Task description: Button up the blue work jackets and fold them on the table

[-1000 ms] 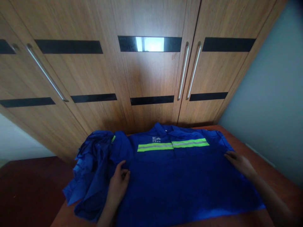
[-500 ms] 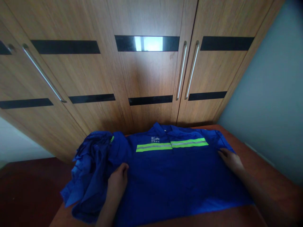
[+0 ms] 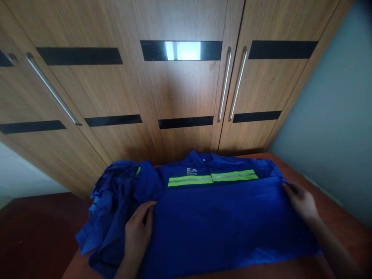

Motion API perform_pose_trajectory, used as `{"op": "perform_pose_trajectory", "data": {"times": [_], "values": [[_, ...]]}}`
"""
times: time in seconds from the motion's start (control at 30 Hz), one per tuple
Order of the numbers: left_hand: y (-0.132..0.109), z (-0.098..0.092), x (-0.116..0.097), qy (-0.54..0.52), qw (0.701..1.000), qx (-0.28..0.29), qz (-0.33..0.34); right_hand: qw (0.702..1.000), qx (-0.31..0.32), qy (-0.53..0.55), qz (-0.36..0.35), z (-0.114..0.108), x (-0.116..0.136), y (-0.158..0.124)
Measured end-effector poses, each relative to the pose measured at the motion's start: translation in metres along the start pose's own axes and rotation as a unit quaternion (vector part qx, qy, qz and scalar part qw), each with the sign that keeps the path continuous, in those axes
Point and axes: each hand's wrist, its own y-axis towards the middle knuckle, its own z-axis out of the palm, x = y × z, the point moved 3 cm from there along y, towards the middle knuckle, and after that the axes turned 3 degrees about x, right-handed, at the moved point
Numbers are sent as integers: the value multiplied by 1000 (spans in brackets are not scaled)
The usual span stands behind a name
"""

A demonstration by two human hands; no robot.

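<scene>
A blue work jacket point(image 3: 226, 217) lies spread on the reddish-brown surface, collar toward the wardrobe. Two yellow-green bands with a grey stripe cross its chest, below a small white logo. A flap of blue cloth lies over the front, its upper edge just under the bands. My left hand point(image 3: 138, 226) pinches the cloth at the left end of this flap. At the flap's upper right corner, my right hand point(image 3: 302, 199) grips the edge between thumb and fingers. Crumpled blue cloth point(image 3: 113, 209) is heaped left of my left hand; whether it belongs to the jacket I cannot tell.
A wooden wardrobe point(image 3: 186, 89) with black inlays and long metal handles point(image 3: 224, 85) rises directly behind the jacket. To the right stands a pale wall point(image 3: 328, 128). The reddish-brown surface point(image 3: 343, 228) runs along the right side, and a dark red area point(image 3: 31, 232) lies at lower left.
My right hand has moved right and slightly up, drawing the flap's corner outward and its upper edge straighter. My left hand has shifted slightly left, still at the cloth.
</scene>
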Motion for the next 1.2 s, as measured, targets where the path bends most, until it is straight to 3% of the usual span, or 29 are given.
{"op": "perform_pose_trajectory", "data": {"times": [0.1, 0.23, 0.33, 0.63, 0.73, 0.87, 0.93, 1.03, 1.1, 1.2], "values": [[0, 2, -2, 17, 1000, -10, 9, 1000, -10, -23, 10, 2, -2, 0], [7, 23, 8, 71, 994, 79, -20, 992, 55, -108, -27, 25, -5, 1], [9, 34, 15, 118, 984, 125, -39, 984, 66, -156, -46, 35, -8, 2], [3, 38, 10, 180, 969, 165, -25, 978, 57, -192, -58, 34, -9, 1], [0, 33, -6, 229, 965, 127, 12, 972, 66, -217, -67, 28, 4, -2], [-7, 40, -41, 253, 960, 82, 91, 947, 35, -305, -90, 27, 48, -19], [-12, 54, -57, 233, 954, 108, 153, 942, 23, -313, -121, 37, 77, -34], [-19, 81, -71, 212, 937, 164, 224, 935, 72, -294, -187, 63, 106, -56], [-20, 96, -70, 207, 930, 195, 235, 935, 99, -294, -174, 76, 108, -63], [-22, 108, -62, 208, 924, 223, 230, 939, 118, -301, -119, 81, 91, -66]]}}
